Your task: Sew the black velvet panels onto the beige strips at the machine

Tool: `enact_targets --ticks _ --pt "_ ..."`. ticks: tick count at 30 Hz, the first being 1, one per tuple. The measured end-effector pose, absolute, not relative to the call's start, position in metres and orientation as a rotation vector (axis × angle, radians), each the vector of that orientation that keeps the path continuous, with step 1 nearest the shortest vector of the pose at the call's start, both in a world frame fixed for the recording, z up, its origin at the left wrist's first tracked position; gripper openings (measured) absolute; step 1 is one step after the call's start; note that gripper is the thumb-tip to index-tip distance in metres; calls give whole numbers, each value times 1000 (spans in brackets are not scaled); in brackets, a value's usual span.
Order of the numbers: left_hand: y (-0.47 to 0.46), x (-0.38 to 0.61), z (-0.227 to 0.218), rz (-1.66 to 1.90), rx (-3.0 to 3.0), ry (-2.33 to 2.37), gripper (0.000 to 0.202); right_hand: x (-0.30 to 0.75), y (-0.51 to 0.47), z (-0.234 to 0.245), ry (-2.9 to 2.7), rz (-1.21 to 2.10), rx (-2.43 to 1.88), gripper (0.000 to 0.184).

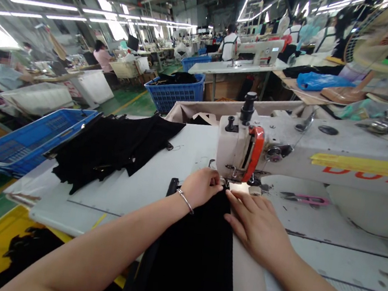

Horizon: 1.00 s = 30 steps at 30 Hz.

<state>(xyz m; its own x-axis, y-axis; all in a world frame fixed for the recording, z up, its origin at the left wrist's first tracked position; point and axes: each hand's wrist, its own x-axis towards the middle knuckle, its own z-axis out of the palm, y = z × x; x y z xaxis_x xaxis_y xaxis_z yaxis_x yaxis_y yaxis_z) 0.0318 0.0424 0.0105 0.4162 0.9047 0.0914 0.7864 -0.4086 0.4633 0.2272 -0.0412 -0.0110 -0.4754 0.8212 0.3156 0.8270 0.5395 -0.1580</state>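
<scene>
On black fabric (196,265), apparently both hands (200,189) (261,228)

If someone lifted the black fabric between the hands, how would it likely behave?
The black fabric would probably flop, as it looks like cloth lying flat, with no stiff frame visible. Its far end might resist lifting, since it reaches the sewing machine head, beside the left hand and right hand.

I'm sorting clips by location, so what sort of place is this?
Probably a sewing workshop or factory: a black cloth panel lies at a large white sewing machine, another white sewing machine stands on a pale table beyond, and a blue slatted plastic crate holds black fabric.
</scene>
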Motion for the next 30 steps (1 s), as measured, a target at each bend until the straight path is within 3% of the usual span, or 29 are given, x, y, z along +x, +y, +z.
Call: enact_targets --ticks 9,23,25,28,30 --pt "8 26 25 355 2680 1005 19 231 -42 -13 -2422 28 -1309 47" --pt "9 20 27 298 2684 993 26 228 -49 -6 -2374 50 -1306 41" --pt "-9 14 40 176 2688 963 36 228 -64 -2 -2387 69 -1314 41" --pt "-59 -2 57 -36 2655 779 67 227 -108 2 -2376 75 -1250 38" --pt "-97 -14 59 -110 2673 645 72 228 -141 1 -2354 13 -1161 37"
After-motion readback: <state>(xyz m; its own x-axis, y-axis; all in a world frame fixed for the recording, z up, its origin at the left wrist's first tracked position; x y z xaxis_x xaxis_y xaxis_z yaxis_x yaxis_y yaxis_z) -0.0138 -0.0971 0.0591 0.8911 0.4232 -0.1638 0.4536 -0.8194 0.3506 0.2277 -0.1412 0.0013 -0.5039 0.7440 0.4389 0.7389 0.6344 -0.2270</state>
